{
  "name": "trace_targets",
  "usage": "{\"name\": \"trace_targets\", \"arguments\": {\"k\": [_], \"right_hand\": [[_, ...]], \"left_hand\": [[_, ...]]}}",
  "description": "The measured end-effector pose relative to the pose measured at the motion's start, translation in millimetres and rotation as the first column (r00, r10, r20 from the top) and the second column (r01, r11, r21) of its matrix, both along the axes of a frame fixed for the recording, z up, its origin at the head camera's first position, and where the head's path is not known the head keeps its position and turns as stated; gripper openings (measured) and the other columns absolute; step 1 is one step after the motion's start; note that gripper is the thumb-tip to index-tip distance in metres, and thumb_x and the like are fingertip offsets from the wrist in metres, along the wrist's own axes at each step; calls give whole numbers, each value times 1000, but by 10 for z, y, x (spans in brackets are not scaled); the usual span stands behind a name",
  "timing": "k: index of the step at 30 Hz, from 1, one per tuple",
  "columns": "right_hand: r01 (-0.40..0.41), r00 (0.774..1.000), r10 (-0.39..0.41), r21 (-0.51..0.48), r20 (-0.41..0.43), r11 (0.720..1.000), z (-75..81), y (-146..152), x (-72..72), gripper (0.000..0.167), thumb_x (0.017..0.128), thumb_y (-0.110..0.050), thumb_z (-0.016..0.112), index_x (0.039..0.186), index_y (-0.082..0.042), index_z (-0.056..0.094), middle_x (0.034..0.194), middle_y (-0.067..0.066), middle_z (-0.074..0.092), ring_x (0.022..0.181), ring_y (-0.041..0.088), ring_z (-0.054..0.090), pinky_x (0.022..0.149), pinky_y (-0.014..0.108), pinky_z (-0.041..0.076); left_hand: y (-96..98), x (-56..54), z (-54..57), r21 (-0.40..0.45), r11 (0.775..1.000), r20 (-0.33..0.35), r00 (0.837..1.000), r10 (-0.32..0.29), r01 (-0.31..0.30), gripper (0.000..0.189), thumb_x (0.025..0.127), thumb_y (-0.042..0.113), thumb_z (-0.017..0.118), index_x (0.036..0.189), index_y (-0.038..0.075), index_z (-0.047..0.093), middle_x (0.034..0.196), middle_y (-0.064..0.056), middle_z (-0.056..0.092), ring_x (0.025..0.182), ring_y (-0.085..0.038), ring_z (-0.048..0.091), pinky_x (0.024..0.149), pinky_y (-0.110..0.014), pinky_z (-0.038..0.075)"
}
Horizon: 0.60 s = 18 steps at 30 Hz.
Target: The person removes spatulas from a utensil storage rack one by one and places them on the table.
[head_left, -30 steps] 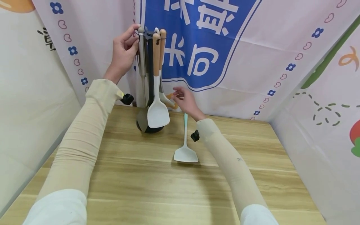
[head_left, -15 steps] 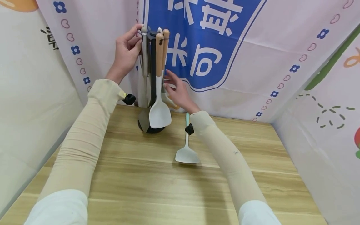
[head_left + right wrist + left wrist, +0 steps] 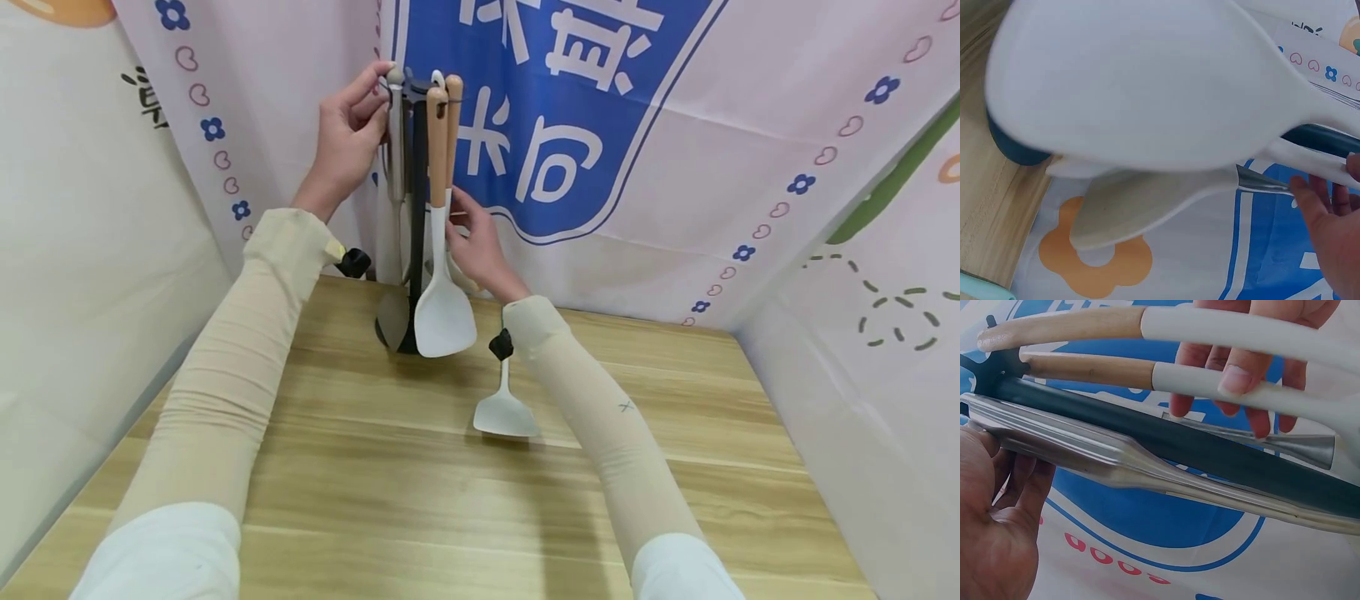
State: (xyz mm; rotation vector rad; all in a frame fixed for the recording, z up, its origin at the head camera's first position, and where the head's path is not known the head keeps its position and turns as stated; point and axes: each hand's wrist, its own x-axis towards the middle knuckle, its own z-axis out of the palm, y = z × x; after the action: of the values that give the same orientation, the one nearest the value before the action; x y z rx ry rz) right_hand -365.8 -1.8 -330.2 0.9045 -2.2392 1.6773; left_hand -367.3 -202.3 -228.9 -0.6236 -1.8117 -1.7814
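Note:
A group of kitchen utensils hangs upright on a dark stand (image 3: 418,86). My left hand (image 3: 343,146) grips the top end of a metal-handled utensil (image 3: 1094,447), fingers curled behind its handle. A white spatula (image 3: 446,321) with a wooden handle hangs in front. Behind it is a second wooden-handled utensil (image 3: 1194,381); my right hand (image 3: 480,250) holds its white shaft, thumb in front and fingers behind. Near these fingers runs the metal shaft of a beige-headed utensil (image 3: 1141,203). The second utensil's head is mostly hidden.
Another spatula (image 3: 506,414), pale with a mint handle, lies on the wooden table (image 3: 360,483) below my right wrist. A printed cloth (image 3: 637,208) hangs close behind the stand, and pale side walls (image 3: 885,417) enclose the table.
My right hand has moved up and left to the second wooden-handled utensil and now holds its shaft. The front spatula has shifted slightly forward. My left hand keeps its grip.

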Motion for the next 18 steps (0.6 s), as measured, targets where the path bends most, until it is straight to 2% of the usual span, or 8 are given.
{"name": "trace_targets", "arguments": {"k": [3, 7, 11, 18], "right_hand": [[7, 1000, -7, -18, -5, 1000, 11, -3, 9, 51, 102, 3, 54, 152, 3, 41, 127, 22, 58, 111, 27, 61, 100, 29, 52], [2, 1000, -2, -32, -3, 999, 1, 12, 9, 54, 102, 4, 53, 154, 3, 37, 130, 22, 56, 115, 28, 61, 101, 29, 52], [4, 1000, -4, -46, -5, 999, -16, 27, -3, 55, 102, 5, 52, 155, 0, 36, 132, 23, 56, 118, 29, 61, 103, 31, 51], [33, 999, -36, -68, -34, 997, 30, 31, 15, 55, 102, 4, 53, 155, 0, 36, 133, 24, 58, 114, 32, 60, 102, 38, 52]], "left_hand": [[5, 1, 6, -3, 1000, -3, 1000, -1, 1, 40, 103, 1, 52, 138, 15, 64, 93, -3, 69, 57, -13, 37, 57, -22, 35], [3, -4, 4, -4, 1000, -9, 1000, -3, 3, 39, 103, 2, 52, 137, 16, 64, 88, -4, 68, 57, -14, 36, 57, -22, 35], [3, -10, -4, -2, 1000, -9, 1000, -6, 6, 39, 103, 3, 53, 138, 16, 64, 92, -5, 71, 57, -15, 38, 57, -22, 36], [-4, -6, 1, -4, 1000, 4, 1000, -1, 1, 40, 103, 2, 52, 140, 14, 62, 101, -5, 72, 57, -13, 38, 58, -21, 38]]}}
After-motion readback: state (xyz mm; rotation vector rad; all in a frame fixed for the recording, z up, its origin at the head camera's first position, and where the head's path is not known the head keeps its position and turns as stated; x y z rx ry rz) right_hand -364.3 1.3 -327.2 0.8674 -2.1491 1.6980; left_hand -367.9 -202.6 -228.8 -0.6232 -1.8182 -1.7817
